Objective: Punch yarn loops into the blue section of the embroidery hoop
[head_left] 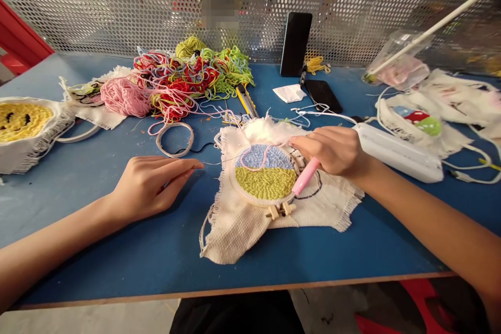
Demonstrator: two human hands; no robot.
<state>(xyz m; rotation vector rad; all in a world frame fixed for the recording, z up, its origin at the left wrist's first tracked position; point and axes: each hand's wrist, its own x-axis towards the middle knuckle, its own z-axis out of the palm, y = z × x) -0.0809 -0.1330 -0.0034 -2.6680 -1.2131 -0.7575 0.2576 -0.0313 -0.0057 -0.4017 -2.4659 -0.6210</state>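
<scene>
My left hand (156, 182) is closed in a pinch on a thin wire (214, 163), possibly a needle threader, which reaches right towards the hoop. Between thumb and fingers of my right hand (332, 151) is a punch needle with a pink handle (306, 176), the handle slanting down over the hoop's right edge; its tip is hidden. Beneath it, a round embroidery hoop (245, 199) with a screw clamp holds off-white cloth (235, 237). Light blue stitching (256, 156) fills the upper half, green stitching (266, 182) the lower. A loose strand of pink yarn (256, 169) curves across the blue.
Tangled yarn (188, 81), a small hoop (175, 140) and a yellow cutter (246, 99) lie behind. A phone (296, 44) leans on the perforated metal screen; another phone (324, 95) lies flat. A white power strip (399, 151) and stitched cloth (418, 120) are right, a yellow face piece (23, 120) left.
</scene>
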